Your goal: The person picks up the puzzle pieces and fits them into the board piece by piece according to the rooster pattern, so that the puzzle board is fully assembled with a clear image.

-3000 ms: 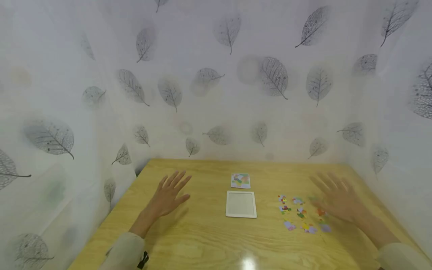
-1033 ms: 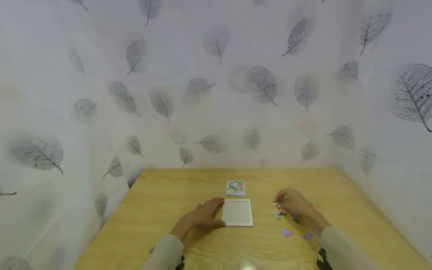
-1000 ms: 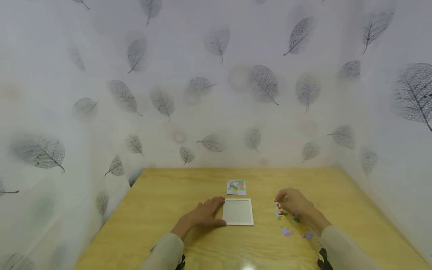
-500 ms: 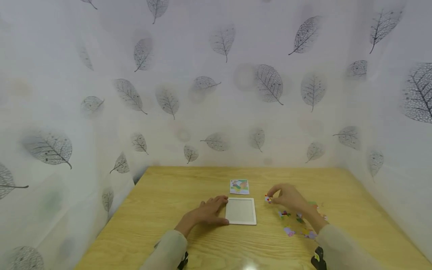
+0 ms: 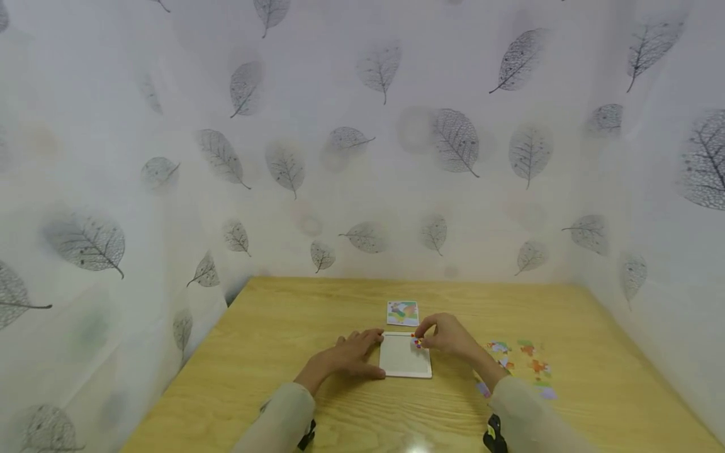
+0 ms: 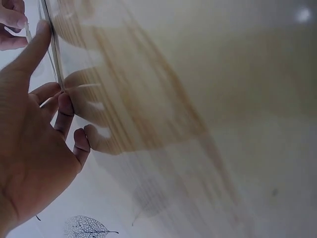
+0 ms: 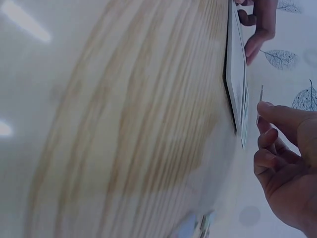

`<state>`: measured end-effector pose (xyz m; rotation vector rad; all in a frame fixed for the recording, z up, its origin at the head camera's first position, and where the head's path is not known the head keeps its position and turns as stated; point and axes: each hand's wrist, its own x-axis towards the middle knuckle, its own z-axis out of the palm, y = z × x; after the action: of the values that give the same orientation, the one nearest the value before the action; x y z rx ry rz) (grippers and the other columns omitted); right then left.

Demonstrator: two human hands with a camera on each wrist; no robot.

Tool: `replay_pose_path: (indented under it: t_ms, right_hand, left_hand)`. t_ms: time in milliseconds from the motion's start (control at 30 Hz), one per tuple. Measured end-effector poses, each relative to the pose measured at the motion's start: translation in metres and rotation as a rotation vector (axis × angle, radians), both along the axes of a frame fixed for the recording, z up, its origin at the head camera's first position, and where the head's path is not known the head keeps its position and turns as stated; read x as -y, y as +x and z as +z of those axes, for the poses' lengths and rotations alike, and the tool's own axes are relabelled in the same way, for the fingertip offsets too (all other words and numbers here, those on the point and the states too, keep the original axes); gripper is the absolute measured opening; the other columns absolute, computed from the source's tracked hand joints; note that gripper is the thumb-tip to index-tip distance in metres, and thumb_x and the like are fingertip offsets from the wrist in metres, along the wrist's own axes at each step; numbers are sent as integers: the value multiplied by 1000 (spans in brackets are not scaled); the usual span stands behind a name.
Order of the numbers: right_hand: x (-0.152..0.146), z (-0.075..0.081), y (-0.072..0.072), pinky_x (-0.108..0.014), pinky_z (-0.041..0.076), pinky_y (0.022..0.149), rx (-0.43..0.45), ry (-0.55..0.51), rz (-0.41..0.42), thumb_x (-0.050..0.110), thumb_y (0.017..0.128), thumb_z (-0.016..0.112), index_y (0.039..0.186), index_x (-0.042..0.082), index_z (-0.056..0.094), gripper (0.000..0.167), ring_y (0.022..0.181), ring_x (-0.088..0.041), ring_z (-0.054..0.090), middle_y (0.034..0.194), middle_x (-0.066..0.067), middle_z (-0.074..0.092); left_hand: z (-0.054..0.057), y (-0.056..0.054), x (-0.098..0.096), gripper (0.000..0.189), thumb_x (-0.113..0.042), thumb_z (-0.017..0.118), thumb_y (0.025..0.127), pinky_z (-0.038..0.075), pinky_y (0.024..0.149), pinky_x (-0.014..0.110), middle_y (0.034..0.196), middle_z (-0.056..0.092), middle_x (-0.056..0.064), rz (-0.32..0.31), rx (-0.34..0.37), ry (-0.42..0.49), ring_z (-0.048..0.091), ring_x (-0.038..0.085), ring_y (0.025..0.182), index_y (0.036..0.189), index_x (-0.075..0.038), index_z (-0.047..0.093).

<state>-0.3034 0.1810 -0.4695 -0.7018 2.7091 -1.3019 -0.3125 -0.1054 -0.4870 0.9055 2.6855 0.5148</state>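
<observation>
Right hand (image 5: 451,335) pinching a colourful puzzle piece (image 5: 417,341) above a shallow white tray (image 5: 401,362).
Its grip is clamped on the piece, over the tray's far right part; the left hand (image 5: 347,357) has its grip apart, touching the tray's left side. A picture card (image 5: 403,313) lies just beyond; loose pieces (image 5: 537,366) lie right on the wooden worktop (image 5: 362,415).

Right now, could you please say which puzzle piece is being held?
The piece pinched by the right hand, above the tray; the other visible pieces lie on the table.
</observation>
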Motion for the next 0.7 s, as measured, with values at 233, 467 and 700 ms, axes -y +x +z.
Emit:
replay_pose_path:
  t_ms: [233,467,700]
  right_hand:
    - [25,-11,-9,-36,56,75,-68,42,12,0,85,80,92,4,78,9,83,-20,66,98,-7,76]
    - [44,-21,-13,-58,51,98,-84,59,-60,-2,80,82,85,8,78,12,103,-32,67,92,-3,75]
    - [56,-22,-14,-49,53,88,-98,72,-105,-3,78,80,85,7,78,12,93,-23,61,89,-2,70]
  left_hand:
    - [6,3,-1,89,-51,77,91,36,108,60,162,40,5,-16,-4,-10,44,33,139,158,-12,34]
    - [7,3,-3,88,-52,76,91,38,106,57,159,44,5,-21,1,-9,45,31,136,158,-12,35]
    - [9,3,-2,88,-52,77,90,39,104,56,156,47,5,-15,1,-19,47,30,133,157,-12,35]
